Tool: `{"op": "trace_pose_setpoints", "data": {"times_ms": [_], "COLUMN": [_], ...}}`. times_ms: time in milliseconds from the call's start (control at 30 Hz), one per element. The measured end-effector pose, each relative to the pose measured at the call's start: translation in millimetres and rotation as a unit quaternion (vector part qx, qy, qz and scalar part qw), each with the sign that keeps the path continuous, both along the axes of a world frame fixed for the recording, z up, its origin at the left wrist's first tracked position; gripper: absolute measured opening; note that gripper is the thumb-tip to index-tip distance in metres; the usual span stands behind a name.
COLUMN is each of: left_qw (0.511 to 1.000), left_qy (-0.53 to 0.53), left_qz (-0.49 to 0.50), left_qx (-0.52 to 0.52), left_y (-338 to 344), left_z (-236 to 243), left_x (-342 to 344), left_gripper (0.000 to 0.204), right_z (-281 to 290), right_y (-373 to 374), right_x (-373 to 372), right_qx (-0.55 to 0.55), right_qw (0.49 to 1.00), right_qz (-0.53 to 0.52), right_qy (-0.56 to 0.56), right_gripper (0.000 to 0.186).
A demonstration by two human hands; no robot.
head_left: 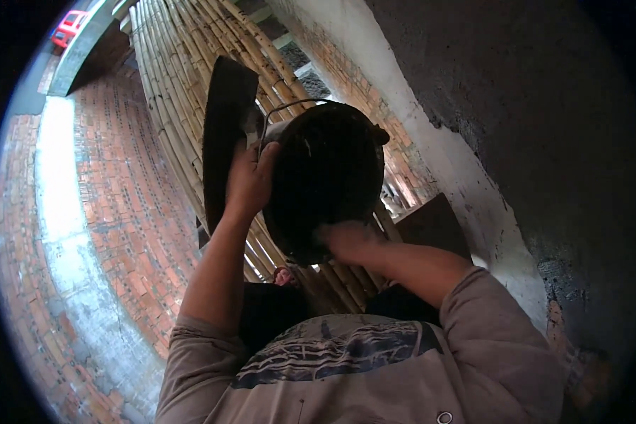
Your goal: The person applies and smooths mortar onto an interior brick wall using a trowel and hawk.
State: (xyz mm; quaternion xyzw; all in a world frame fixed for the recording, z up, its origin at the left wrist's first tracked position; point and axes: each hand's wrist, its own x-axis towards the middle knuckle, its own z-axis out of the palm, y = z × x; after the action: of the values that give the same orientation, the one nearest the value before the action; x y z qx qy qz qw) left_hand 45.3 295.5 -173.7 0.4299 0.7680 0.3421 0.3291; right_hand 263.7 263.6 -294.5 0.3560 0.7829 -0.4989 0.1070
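Observation:
A round bucket (325, 180) is tilted so that its dark mouth faces me; its wire handle (284, 108) arches over the far left rim. My left hand (251, 177) is closed on a long, dark flat board (221, 134) like a plasterer's float, its grip largely hidden by the fingers. The thumb of that hand lies against the bucket's left rim near the wire. Over the near rim reaches my right hand (350, 240), smeared by motion, its fingertips lost in the dark mouth. What the bucket contains is too dark to make out.
Bamboo poles (180, 78) lie side by side as a platform under the bucket. Far below on the left is a brick surface (124, 184) with a bright pale strip (67, 233). A partly plastered wall (516, 120) rises close on my right. A red object (68, 28) shows far left.

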Motion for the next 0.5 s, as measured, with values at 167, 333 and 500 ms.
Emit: {"op": "trace_pose_setpoints", "data": {"times_ms": [167,333,500], "left_qw": [0.999,0.999,0.998], "left_qy": [0.04,-0.001,0.051], "left_qz": [0.019,-0.025,-0.023], "left_qx": [0.015,-0.022,-0.028], "left_y": [-11.3,-4.5,-18.0], "left_z": [3.9,-5.8,-9.3], "left_x": [-5.4,8.0,15.7], "left_gripper": [0.04,0.04,0.038], "right_z": [29.7,-54.0,-25.7], "right_y": [70.3,109.7,51.7], "right_x": [20.2,13.1,7.8], "right_qx": [0.074,0.156,0.021], "right_qw": [0.988,0.96,0.991], "right_qz": [0.03,-0.026,-0.014], "right_qy": [-0.134,-0.232,-0.133], "right_gripper": [0.046,0.027,0.028]}}
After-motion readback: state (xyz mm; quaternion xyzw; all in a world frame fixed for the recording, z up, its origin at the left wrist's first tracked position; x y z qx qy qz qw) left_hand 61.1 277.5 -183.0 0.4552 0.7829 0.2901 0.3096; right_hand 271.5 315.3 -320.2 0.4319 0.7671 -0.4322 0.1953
